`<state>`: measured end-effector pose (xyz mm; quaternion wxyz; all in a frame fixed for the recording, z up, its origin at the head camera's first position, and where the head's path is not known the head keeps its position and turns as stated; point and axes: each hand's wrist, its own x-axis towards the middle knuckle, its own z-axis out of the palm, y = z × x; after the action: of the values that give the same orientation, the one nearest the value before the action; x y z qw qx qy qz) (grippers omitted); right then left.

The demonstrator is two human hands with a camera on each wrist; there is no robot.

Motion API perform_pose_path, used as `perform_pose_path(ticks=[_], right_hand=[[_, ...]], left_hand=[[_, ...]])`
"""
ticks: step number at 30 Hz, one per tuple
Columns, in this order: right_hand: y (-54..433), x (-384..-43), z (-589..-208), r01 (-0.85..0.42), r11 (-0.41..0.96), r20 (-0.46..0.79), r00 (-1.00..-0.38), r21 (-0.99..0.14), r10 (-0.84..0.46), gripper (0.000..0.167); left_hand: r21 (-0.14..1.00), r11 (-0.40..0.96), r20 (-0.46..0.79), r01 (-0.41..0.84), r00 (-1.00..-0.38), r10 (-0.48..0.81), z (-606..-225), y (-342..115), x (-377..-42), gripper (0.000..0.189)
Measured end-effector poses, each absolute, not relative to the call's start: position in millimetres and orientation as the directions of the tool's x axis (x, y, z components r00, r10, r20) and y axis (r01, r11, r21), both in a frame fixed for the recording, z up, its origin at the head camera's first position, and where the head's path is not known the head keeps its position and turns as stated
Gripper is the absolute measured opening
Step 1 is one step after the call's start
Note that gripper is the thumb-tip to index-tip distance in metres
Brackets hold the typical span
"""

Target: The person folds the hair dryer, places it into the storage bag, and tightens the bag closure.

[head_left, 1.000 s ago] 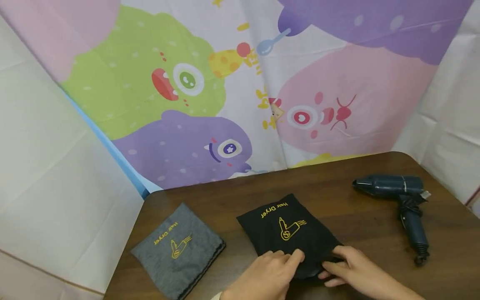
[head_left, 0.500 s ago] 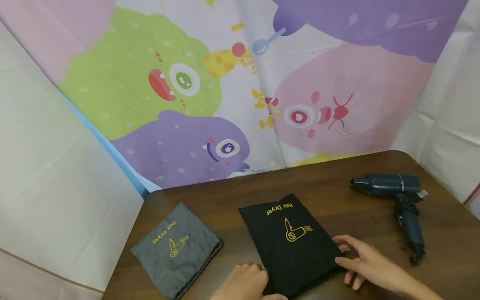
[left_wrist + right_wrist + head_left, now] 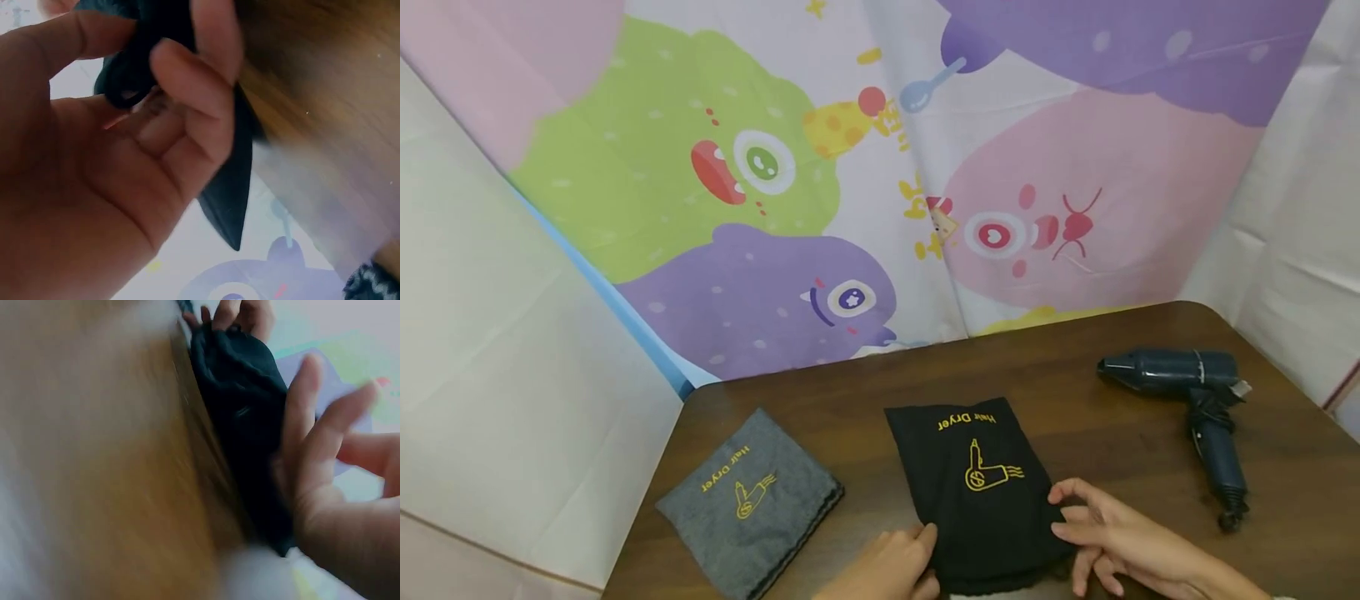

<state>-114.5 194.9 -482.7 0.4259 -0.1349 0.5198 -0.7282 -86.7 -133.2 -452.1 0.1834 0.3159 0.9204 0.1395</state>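
Note:
A black drawstring-style cloth pouch [image 3: 992, 533], printed with yellow "Hair Dryer" lettering and a dryer drawing, lies on the table between both hands. At its lower left edge, my left hand [image 3: 887, 567] pinches the cloth; the left wrist view has the fingers curled about the dark fabric [image 3: 234, 200]. By the right edge, my right hand [image 3: 1112, 537] has loosely spread fingers whose tips touch or almost touch the pouch. The right wrist view shows those fingers [image 3: 303, 406] extended beside the pouch's gathered side. The pouch's underside is hidden.
A grey pouch [image 3: 752, 508] with the same yellow print lies to the left on the brown table [image 3: 1045, 358]. At the right rests a dark blue hair dryer [image 3: 1172, 371], its cord bundled at the handle. A cartoon-printed curtain [image 3: 820, 75] hangs behind.
The black pouch has been flattened and turned straighter, and drawn slightly nearer. My left hand went from the cloth's front to its lower left edge; the right hand's fingers loosened.

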Motion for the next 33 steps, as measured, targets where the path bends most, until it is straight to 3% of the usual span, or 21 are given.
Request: perform_pose_path(ticks=[2,5,8,11,15,17,19,24,33], right_hand=[[192.8,-113.3,-485.2,0.551,-0.190,-0.218,-0.589,-0.813,-0.778,0.040],[186.6,-108.8,-489.7,0.612,-0.334,-0.181,-0.626,-0.717,-0.759,0.034],[181.8,-105.1,-492.3,0.634,-0.389,-0.167,-0.638,-0.669,-0.751,0.043],[181.9,-104.5,-491.6,0.617,-0.311,-0.169,-0.595,-0.723,-0.786,0.040],[185.9,-104.2,-490.3,0.568,-0.137,-0.172,-0.457,-0.812,-0.872,0.023],[188.4,-103.6,-489.7,0.527,-0.086,-0.157,-0.399,-0.846,-0.904,0.028],[191.9,-103.5,-489.2,0.466,-0.060,-0.138,-0.379,-0.883,-0.915,0.033],[206.5,-105.1,-485.4,0.327,-0.005,-0.147,-0.439,-0.945,-0.886,0.041],[237.5,-108.4,-474.4,0.275,0.016,-0.151,-0.479,-0.961,-0.865,0.036]], left_hand=[[0.410,0.734,-0.208,0.541,-0.728,0.653,-451.6,-134.2,-85.3,0.007],[0.440,0.702,-0.166,0.560,-0.717,0.676,-451.6,-133.7,-84.4,0.010],[0.452,0.698,-0.167,0.555,-0.717,0.677,-450.8,-133.1,-83.8,0.012],[0.462,0.705,-0.189,0.538,-0.717,0.671,-450.3,-134.7,-85.9,0.011],[0.436,0.716,-0.222,0.545,-0.706,0.673,-456.0,-139.9,-92.3,0.008],[0.417,0.730,-0.245,0.541,-0.707,0.664,-456.1,-141.2,-93.4,0.009],[0.389,0.747,-0.262,0.539,-0.713,0.650,-453.9,-142.1,-92.9,0.015],[0.392,0.768,-0.273,0.506,-0.733,0.623,-440.5,-149.1,-87.4,0.031],[0.651,0.528,-0.097,0.546,-0.629,0.771,-431.3,-181.3,-91.7,0.040]])
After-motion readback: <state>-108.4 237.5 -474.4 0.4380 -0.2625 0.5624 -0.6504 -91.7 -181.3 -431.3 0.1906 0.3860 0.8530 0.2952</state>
